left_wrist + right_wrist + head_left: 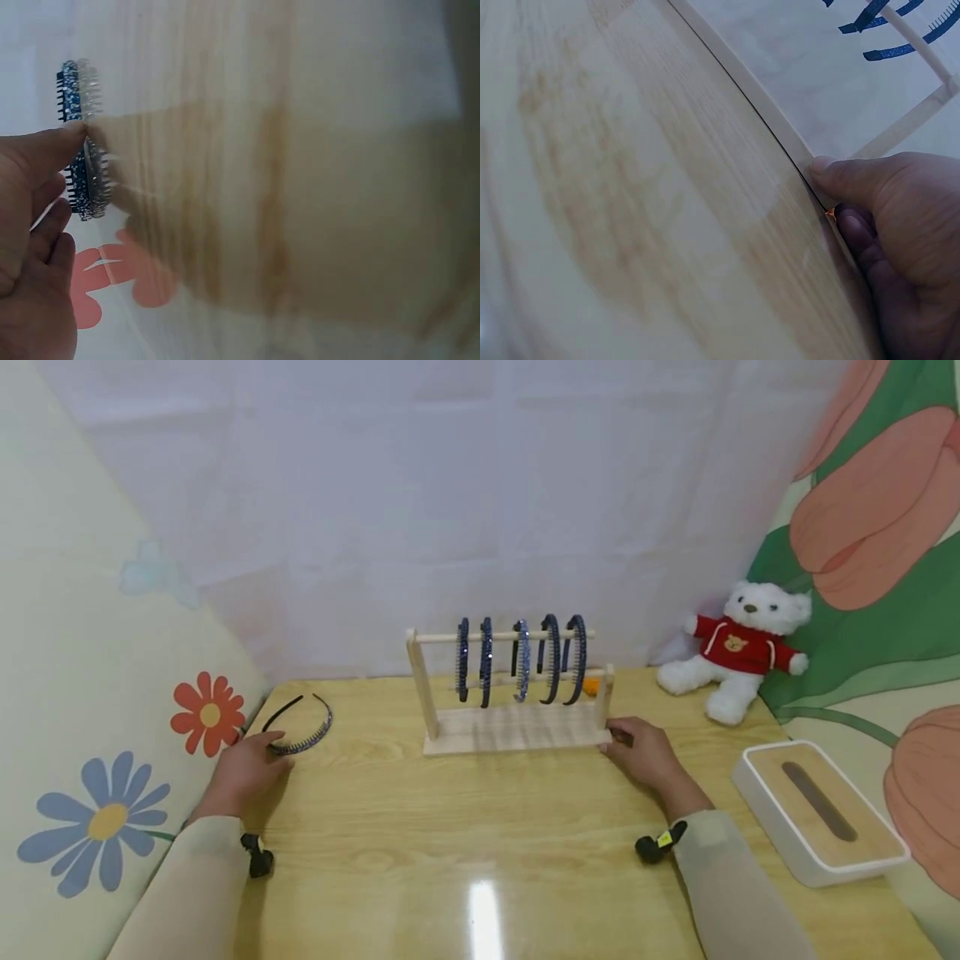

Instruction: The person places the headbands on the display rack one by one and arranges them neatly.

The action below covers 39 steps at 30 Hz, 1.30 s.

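A sparkly dark headband with comb teeth (306,744) lies on the table at the left. My left hand (247,770) pinches its near edge; in the left wrist view the thumb (54,148) crosses the glittery band (72,90). Mid-table stands a wooden headband rack (517,740), with several dark blue and glittery headbands (522,660) hanging from its upper bar. At the right end of the rack's base, my right hand (647,752) grips the corner. The right wrist view has the thumb (847,176) on top of that corner, other fingers curled beside it.
A white teddy bear in a red hoodie (738,647) sits at the back right. Nearer on the right is a white box with a wooden lid (795,810). Something small and orange (592,686) shows behind the rack. A white cloth (375,510) hangs behind the table.
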{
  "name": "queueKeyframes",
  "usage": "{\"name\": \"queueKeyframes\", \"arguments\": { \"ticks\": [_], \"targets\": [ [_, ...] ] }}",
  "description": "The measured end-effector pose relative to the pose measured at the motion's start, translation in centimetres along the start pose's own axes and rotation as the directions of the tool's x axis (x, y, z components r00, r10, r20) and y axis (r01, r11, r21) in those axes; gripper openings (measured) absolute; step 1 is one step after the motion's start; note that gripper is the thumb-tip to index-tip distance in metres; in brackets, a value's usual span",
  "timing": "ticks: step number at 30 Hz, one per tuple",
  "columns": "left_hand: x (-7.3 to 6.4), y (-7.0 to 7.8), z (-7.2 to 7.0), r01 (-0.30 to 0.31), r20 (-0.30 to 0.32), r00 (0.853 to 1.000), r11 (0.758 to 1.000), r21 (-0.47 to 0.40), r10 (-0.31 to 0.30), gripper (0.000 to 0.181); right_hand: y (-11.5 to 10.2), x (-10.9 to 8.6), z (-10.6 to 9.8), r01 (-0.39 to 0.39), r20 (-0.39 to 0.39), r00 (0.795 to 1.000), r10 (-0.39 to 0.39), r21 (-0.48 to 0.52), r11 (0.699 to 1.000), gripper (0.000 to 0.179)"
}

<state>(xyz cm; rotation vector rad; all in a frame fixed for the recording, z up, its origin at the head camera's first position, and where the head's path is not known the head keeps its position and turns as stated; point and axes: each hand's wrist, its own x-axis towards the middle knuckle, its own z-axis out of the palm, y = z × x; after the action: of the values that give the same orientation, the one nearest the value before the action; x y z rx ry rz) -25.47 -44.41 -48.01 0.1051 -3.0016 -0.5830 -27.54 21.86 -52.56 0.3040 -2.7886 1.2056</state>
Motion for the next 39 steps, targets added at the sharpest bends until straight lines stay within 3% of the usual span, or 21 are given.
{"name": "queueKeyframes", "arguments": {
  "ticks": [4,12,17,21,31,35,39],
  "targets": [
    [0.0,0.3,0.2,-0.064,0.017,0.998,0.994,0.089,0.063,0.046,0.0,0.0,0.0,-0.005,0.007,1.000,0.005,0.000,1.000,0.047],
    [-0.1,0.5,0.3,-0.069,0.034,0.997,0.990,0.126,0.065,0.022,-0.3,0.2,0.0,-0.020,0.019,1.000,0.020,-0.002,1.000,0.049],
    [-0.6,1.4,0.5,-0.153,0.037,0.988,0.977,0.149,0.149,0.015,-0.2,0.1,0.0,-0.017,0.024,1.000,0.017,-0.006,1.000,0.049],
    [-0.8,2.1,0.8,-0.202,0.053,0.979,0.974,0.101,0.198,0.015,-0.1,0.1,0.0,-0.020,0.026,0.999,0.020,-0.012,1.000,0.049],
    [-1.3,4.7,2.0,-0.195,0.084,0.978,0.980,0.036,0.192,0.019,-0.1,0.0,0.0,-0.018,0.020,1.000,0.019,-0.015,1.000,0.048],
    [-1.7,6.6,2.2,-0.188,0.056,0.980,0.981,-0.047,0.191,0.024,-0.1,0.0,0.1,-0.014,0.016,1.000,0.014,-0.011,1.000,0.046],
    [-2.1,8.6,1.9,-0.159,0.022,0.986,0.967,-0.201,0.167,0.031,-0.2,0.0,0.0,-0.014,0.012,1.000,0.014,-0.007,1.000,0.046]
  ]
}}
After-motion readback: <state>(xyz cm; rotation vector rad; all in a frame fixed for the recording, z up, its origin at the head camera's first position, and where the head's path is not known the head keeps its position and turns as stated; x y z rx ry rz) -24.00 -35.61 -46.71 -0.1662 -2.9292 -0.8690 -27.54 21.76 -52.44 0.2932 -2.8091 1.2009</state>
